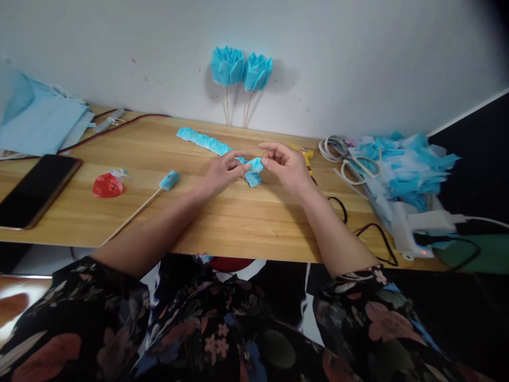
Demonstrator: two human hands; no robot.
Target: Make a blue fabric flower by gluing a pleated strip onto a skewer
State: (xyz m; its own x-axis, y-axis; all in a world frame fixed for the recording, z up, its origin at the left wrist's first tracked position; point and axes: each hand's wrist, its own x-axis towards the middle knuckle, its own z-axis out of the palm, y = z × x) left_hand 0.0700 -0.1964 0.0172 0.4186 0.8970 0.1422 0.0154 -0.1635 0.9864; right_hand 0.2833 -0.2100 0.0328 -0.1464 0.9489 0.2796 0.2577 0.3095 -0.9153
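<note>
My left hand (226, 172) and my right hand (285, 165) meet over the middle of the table. Between them is a small folded piece of blue fabric (254, 172), pinched by the fingertips of both. From behind my left fingers a long pleated blue strip (202, 140) runs back and to the left on the wood. Whether strip and piece are joined is hidden by the fingers. Just behind my right hand lies a yellow glue gun (308, 155), partly covered. To my left rests a wooden stick with a rolled blue tip (169, 180).
Two blue fabric flowers (227, 66) on sticks lean against the wall. White-handled scissors (360, 170) and a heap of blue scraps (413, 162) lie right, near a power strip (405, 233) with cables. On the left are a phone (40, 188), a red patch (108, 185) and stacked face masks (43, 119).
</note>
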